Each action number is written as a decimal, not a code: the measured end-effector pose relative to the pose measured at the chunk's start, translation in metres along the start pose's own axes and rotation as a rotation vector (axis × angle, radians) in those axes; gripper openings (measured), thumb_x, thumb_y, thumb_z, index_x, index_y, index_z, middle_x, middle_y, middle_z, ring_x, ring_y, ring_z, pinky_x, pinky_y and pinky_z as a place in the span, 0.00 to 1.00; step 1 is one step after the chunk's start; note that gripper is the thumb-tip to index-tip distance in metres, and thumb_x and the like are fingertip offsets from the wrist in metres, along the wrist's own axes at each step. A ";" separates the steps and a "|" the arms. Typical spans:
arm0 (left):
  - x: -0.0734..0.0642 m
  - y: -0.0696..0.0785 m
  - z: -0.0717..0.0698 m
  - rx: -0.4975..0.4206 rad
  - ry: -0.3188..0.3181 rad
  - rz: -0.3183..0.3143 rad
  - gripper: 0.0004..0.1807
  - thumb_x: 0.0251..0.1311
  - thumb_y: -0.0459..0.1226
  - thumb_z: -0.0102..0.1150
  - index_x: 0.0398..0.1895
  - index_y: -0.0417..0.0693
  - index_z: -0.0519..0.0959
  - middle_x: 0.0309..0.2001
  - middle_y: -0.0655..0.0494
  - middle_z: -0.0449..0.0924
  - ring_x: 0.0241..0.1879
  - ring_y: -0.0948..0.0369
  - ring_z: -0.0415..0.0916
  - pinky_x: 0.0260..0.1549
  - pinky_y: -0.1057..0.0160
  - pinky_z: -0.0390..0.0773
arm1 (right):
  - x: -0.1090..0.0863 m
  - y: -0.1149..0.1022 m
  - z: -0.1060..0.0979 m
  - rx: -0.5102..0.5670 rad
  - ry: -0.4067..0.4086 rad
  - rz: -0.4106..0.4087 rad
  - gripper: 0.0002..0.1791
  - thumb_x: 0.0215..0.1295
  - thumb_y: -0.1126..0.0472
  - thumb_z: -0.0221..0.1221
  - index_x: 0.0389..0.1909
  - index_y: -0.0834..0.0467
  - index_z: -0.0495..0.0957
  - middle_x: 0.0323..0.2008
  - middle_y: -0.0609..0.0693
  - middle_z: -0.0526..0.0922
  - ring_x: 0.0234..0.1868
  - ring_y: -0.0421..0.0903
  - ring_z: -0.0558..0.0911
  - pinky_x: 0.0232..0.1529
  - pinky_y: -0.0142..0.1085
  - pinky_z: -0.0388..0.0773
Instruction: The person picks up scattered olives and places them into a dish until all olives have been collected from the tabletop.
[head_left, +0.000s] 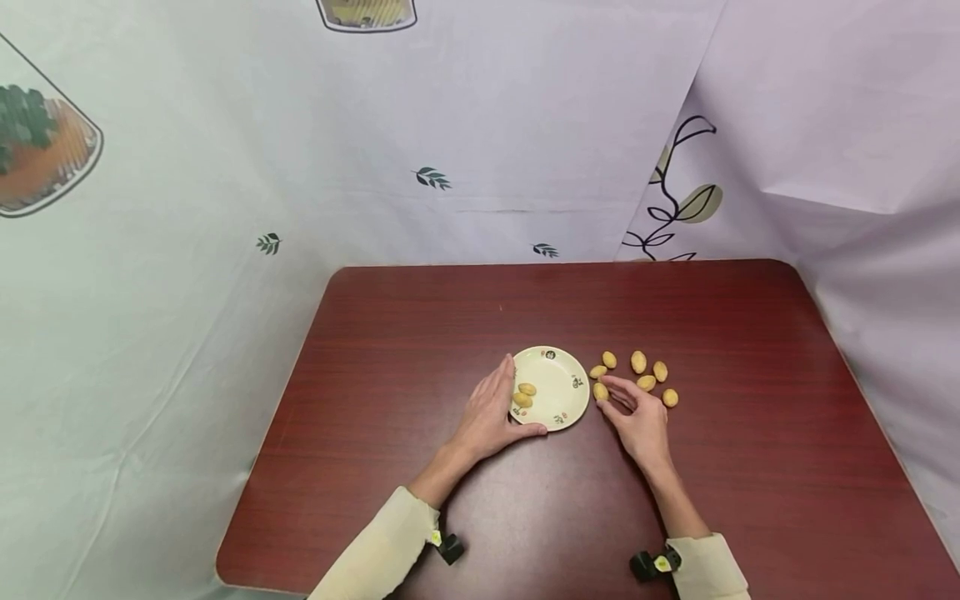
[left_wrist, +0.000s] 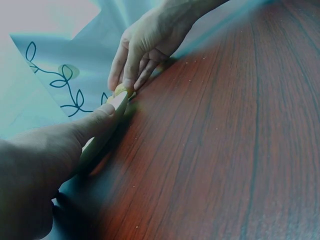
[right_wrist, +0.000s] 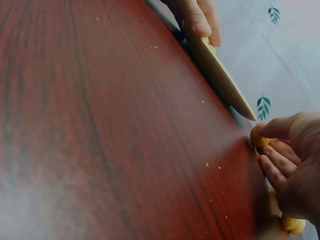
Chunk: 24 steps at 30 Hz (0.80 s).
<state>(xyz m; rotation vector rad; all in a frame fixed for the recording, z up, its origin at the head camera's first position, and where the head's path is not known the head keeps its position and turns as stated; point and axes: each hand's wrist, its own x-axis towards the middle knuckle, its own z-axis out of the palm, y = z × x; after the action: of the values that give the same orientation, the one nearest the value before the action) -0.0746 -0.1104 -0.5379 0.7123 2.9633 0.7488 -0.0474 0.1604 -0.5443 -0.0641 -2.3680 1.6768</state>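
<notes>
A cream plate (head_left: 558, 400) with small printed motifs rests on the table. Two small yellow-brown ovals (head_left: 523, 400) lie on its left side. My left hand (head_left: 491, 412) flanks the plate, with straight fingers along the left rim and the thumb on the near rim. My right hand (head_left: 641, 421) is just right of the plate, pinching one yellow oval (right_wrist: 258, 137) between thumb and fingertips beside the rim. In the left wrist view, this right hand (left_wrist: 150, 42) appears beyond the plate's edge. Several more yellow ovals (head_left: 638, 362) lie loose around and behind the right fingers.
The table (head_left: 420, 333) is dark red wood grain, with rounded far corners. Pale printed cloth (head_left: 487, 125) hangs behind it and at both sides. A small black camera (head_left: 450, 547) sits at the left wrist, another black camera (head_left: 645, 567) at the right. Tiny crumbs (right_wrist: 207, 165) dot the tabletop.
</notes>
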 end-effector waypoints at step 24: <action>0.000 -0.001 0.000 0.005 -0.003 0.001 0.74 0.51 0.68 0.75 0.85 0.33 0.47 0.84 0.39 0.53 0.81 0.50 0.55 0.77 0.47 0.60 | 0.000 -0.006 -0.007 0.029 -0.010 0.019 0.18 0.67 0.75 0.69 0.58 0.68 0.85 0.53 0.63 0.88 0.56 0.62 0.87 0.54 0.21 0.78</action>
<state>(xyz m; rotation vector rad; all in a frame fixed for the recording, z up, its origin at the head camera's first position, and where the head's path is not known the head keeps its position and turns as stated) -0.0750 -0.1112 -0.5387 0.7138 2.9637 0.7404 -0.0456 0.1643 -0.5363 -0.0730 -2.3566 1.7238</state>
